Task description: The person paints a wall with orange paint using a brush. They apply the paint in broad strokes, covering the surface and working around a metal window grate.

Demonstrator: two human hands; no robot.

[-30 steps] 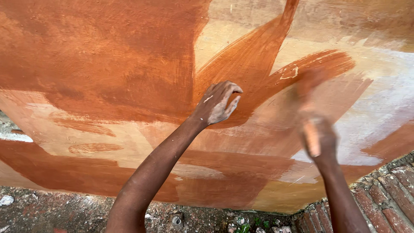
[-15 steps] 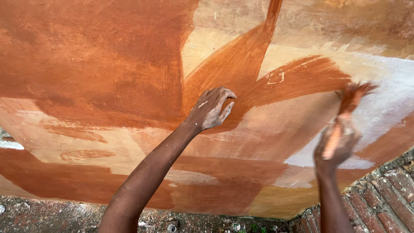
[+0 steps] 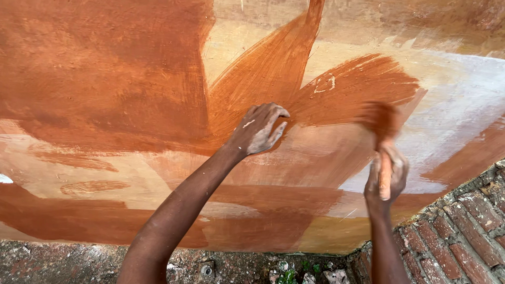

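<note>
Nearest us, our right hand point(image 3: 386, 176) is closed around a paint-coated brush point(image 3: 383, 138), bristles blurred against the wall point(image 3: 105, 79) where rust-orange meets bare whitish plaster. Our left hand point(image 3: 258, 130) rests empty on the wall, fingers loosely curled, probably to steady us. Beyond, streaky wet strokes fan outward; rough brick paving point(image 3: 463, 231) runs below.
</note>
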